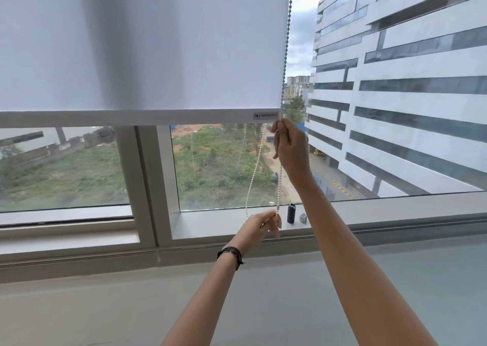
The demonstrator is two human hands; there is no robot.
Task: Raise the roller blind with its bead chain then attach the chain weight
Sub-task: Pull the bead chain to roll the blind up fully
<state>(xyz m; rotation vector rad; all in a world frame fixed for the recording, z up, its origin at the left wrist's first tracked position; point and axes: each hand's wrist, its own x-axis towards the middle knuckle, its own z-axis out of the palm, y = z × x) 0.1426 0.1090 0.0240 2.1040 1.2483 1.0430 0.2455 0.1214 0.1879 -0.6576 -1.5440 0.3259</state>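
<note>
A white roller blind [147, 42] covers the upper window; its grey bottom bar [131, 118] hangs a little above mid-frame. The bead chain [286, 42] runs down the blind's right edge and loops near the sill. My right hand [290, 145] pinches the chain just under the bar's right end. My left hand [259, 227], a dark band at its wrist, grips the bottom of the loop close to the sill. A small dark cylinder, the chain weight [291, 213], stands on the sill right of my left hand, next to a small grey piece [303, 217].
The window frame's vertical mullions [147, 182] rise left of my hands. A wide pale sill and ledge [105, 306] stretch across the foreground. Outside are a white building at right and green ground below.
</note>
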